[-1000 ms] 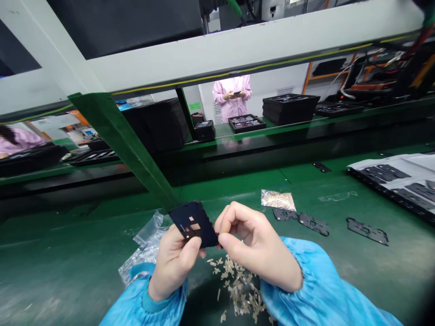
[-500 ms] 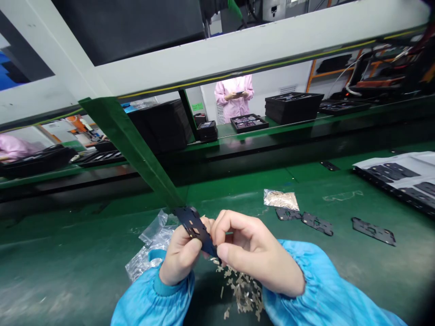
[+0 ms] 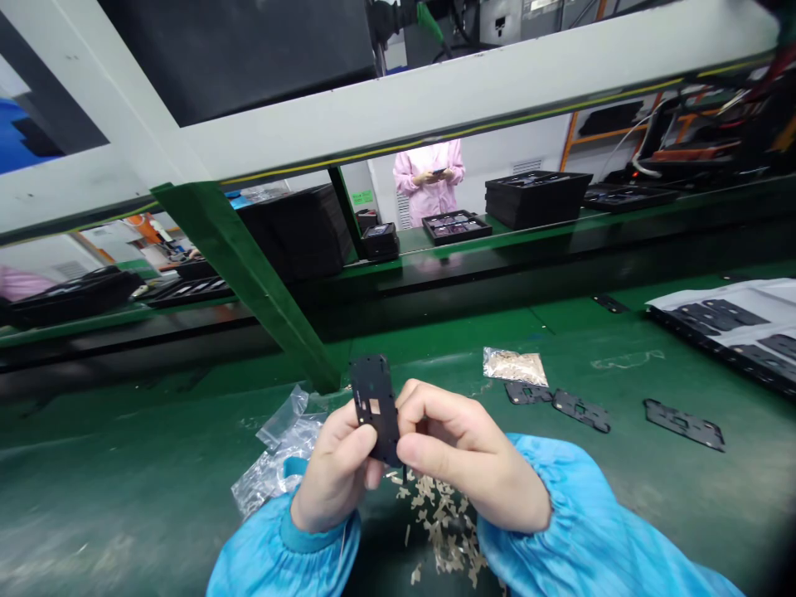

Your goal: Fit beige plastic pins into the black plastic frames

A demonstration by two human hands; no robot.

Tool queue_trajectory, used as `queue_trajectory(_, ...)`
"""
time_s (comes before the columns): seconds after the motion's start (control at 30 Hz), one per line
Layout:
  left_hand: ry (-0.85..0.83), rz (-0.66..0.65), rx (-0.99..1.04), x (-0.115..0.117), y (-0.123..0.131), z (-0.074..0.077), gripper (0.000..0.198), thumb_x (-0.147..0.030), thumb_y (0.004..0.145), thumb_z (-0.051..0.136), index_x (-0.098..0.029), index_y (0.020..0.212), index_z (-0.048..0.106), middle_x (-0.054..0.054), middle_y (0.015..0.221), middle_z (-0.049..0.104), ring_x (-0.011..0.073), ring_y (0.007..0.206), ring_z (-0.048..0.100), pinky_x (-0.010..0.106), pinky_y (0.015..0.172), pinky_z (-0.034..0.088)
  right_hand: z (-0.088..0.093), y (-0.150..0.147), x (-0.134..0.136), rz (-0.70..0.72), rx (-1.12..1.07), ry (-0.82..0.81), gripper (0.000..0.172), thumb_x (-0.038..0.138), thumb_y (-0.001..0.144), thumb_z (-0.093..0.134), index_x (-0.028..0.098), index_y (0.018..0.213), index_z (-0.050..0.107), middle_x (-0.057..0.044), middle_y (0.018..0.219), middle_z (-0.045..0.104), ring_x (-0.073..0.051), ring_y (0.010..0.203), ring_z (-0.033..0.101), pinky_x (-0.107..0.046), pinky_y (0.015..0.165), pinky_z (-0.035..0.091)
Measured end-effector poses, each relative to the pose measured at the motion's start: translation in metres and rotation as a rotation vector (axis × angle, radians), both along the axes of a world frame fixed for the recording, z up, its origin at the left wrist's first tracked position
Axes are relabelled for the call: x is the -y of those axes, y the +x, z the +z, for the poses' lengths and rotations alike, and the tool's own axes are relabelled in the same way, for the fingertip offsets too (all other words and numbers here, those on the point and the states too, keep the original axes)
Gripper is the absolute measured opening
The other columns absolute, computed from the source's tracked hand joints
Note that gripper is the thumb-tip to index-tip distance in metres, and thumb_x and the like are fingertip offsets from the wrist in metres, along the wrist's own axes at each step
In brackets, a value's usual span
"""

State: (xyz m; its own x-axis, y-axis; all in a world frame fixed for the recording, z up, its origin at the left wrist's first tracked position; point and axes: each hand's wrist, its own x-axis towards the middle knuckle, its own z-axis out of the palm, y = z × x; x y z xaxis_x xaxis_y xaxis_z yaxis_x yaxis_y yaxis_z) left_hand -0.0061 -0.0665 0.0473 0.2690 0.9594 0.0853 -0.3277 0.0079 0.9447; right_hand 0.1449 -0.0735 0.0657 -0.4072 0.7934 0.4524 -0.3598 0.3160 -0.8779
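black perforated plate [image 3: 375, 406], upright, pinched by left hand [image 3: 334, 470] and right hand [image 3: 465, 456] together; beneath the plate, scattered beige flakes [image 3: 443, 524]; left of it, clear plastic bag [image 3: 278, 464].

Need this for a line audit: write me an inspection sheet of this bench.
surface: green bench mat, worn pale in spots.
job's things: black perforated plate, held upright; three similar plates lie right of the hands; more sit in a black tray on a white sheet.
clutter: loose beige flakes below the hands; clear plastic bag; small bag of flakes.
hands: left hand and right hand both pinch the plate.
cables: white cable beyond the far shelf.
surroundings: co-worker in pink smock behind stacked black trays on a green shelf.
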Motion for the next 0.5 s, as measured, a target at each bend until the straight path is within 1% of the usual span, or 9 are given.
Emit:
queue_trajectory(0.13,-0.044,-0.113,0.105,0.001,0.004,0.001,0.027,-0.041,0.073,0.064,-0.015,0.068,0.059,-0.009,0.030,0.032,0.0024,0.032,0.022,0.015,0.039,0.019,-0.002,0.001,-0.001,-0.071,0.048,0.068,0.029,0.040,0.086,0.050,0.018,0.068,0.044,0.001,0.071,0.042,-0.011,0.065,0.041,-0.024,0.059,0.034)
queue_trajectory(0.23,-0.084,-0.171,0.183,0.003,0.009,0.004,0.023,-0.036,0.077,0.060,-0.015,0.070,0.059,-0.009,0.030,0.030,0.0022,0.033,0.019,0.013,0.039,0.020,-0.003,0.000,-0.001,-0.090,0.063,0.115,0.027,0.038,0.088,0.047,0.019,0.070,0.042,0.000,0.073,0.042,-0.011,0.066,0.042,-0.025,0.060,0.036)
queue_trajectory(0.37,-0.121,-0.188,0.243,0.007,0.012,0.008,0.018,-0.032,0.080,0.057,-0.014,0.075,0.059,-0.010,0.030,0.028,0.0010,0.031,0.017,0.011,0.038,0.021,-0.004,-0.001,-0.003,-0.130,0.084,0.193,0.026,0.038,0.089,0.044,0.019,0.071,0.041,0.000,0.075,0.041,-0.011,0.066,0.043,-0.025,0.060,0.038)
queue_trajectory(0.5,-0.166,-0.170,0.253,0.010,0.012,0.010,0.018,-0.031,0.080,0.057,-0.015,0.073,0.058,-0.011,0.030,0.028,0.0006,0.031,0.017,0.011,0.041,0.026,-0.005,0.000,-0.007,-0.205,0.140,0.313,0.027,0.039,0.091,0.040,0.019,0.073,0.042,-0.001,0.075,0.043,-0.012,0.067,0.043,-0.025,0.061,0.039)
